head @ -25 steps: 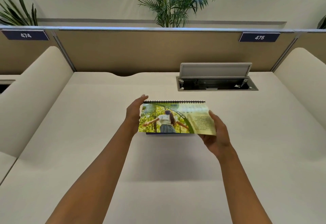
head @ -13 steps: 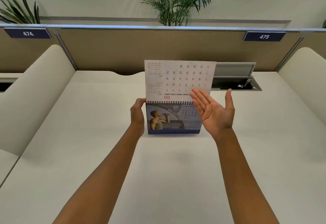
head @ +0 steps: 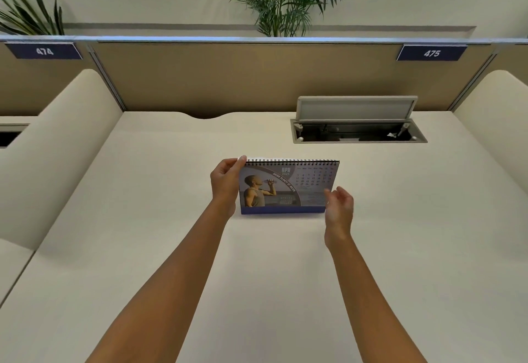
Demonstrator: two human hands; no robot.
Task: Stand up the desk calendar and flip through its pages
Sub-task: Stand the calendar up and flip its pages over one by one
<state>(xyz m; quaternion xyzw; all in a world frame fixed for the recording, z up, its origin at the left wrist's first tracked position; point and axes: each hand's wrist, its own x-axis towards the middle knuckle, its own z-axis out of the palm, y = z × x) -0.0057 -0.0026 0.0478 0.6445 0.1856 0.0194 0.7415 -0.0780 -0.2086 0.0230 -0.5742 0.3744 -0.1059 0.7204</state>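
Observation:
A spiral-bound desk calendar (head: 285, 188) stands upright on the cream desk (head: 257, 277), facing me. Its front page is grey-blue, marked APR, with a picture of a person drinking from a bottle. My left hand (head: 227, 184) grips the calendar's left edge, thumb on the top corner by the spiral. My right hand (head: 338, 205) hovers at the lower right corner of the front page, fingers loosely curled and apart, fingertips at the page edge; whether they touch it I cannot tell.
An open cable hatch (head: 358, 131) with a raised grey lid sits in the desk behind and right of the calendar. A tan partition (head: 243, 77) with plates 474 and 475 closes the back. Cream curved dividers stand at both sides.
The green page was lifted over the spiral and has dropped behind, leaving the APR page in front. My right hand came down from the raised page to the lower right corner.

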